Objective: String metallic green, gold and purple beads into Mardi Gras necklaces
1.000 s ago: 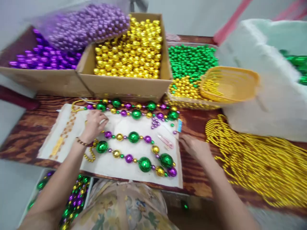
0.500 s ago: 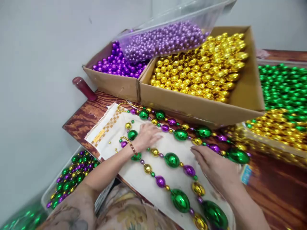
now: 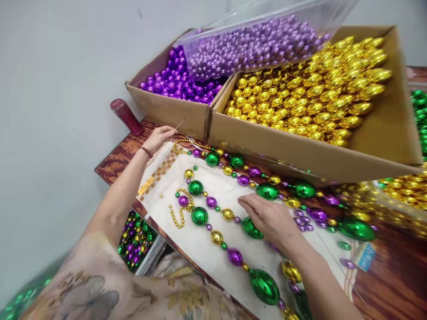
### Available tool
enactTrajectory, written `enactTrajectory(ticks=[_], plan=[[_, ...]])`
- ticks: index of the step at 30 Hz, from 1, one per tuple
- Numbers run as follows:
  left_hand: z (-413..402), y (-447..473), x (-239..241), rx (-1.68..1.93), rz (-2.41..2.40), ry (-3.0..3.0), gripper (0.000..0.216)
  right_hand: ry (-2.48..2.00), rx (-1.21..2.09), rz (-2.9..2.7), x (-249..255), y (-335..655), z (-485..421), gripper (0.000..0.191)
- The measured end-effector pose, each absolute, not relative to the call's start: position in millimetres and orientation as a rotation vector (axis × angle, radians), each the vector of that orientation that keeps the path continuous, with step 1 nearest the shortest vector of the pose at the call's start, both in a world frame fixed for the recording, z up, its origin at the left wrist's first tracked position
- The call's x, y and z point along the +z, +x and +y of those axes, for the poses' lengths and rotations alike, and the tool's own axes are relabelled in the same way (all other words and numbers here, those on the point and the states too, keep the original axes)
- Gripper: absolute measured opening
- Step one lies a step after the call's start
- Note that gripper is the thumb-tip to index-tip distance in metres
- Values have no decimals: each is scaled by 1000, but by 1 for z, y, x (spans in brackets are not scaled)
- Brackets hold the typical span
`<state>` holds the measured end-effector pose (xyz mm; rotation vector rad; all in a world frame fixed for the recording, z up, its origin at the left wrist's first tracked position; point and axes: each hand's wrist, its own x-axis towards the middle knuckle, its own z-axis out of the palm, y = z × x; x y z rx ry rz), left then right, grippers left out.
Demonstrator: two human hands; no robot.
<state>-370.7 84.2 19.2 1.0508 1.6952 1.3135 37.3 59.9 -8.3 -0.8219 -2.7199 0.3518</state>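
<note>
My left hand reaches to the far left corner of the white cloth and pinches a thin needle or wire that points up at the cardboard box. My right hand lies fingers together on the cloth, over a green bead of the nearer bead string. That string of green, purple and gold beads curves across the cloth. A second, similar string runs along the cloth's far edge.
Cardboard boxes of purple beads and gold beads stand behind the cloth, with a clear tub of small purple beads resting on top. A dark red cylinder stands at the table's left corner. A bin of finished strings sits below.
My left hand has left the beads on the cloth and reached back left, where it now pinches the needle. My right hand slid left onto the nearer string. The view swung left.
</note>
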Motion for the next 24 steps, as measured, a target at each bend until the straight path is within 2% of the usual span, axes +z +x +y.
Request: enactTrajectory(ticks=[3,6,11,14,17,18,21,24], plan=[[19,-368,44,1357,1544,971,26,-826,468,-2663,-11,39,56,31],[-60,-359,64,1249,1587,903,23,-800,660,-2595,-9,26,52,29],[-146,-312,79,1393,1620,816,18,-624,1060,-2457,0,-47,29,26],[-163,-274,86,1428,1517,807,15,-370,1275,-2407,1,-96,4,22],[-167,-247,100,1439,1409,904,15,-50,1502,-2329,-2,-126,-23,47],[-167,-243,107,1459,1406,944,15,41,1592,-2304,-3,-129,-32,44],[-160,-244,134,1594,1531,1036,12,52,1893,-2155,-5,-123,-55,13],[-142,-265,162,1760,1705,1058,11,-274,2075,-1887,-8,-104,-70,21]])
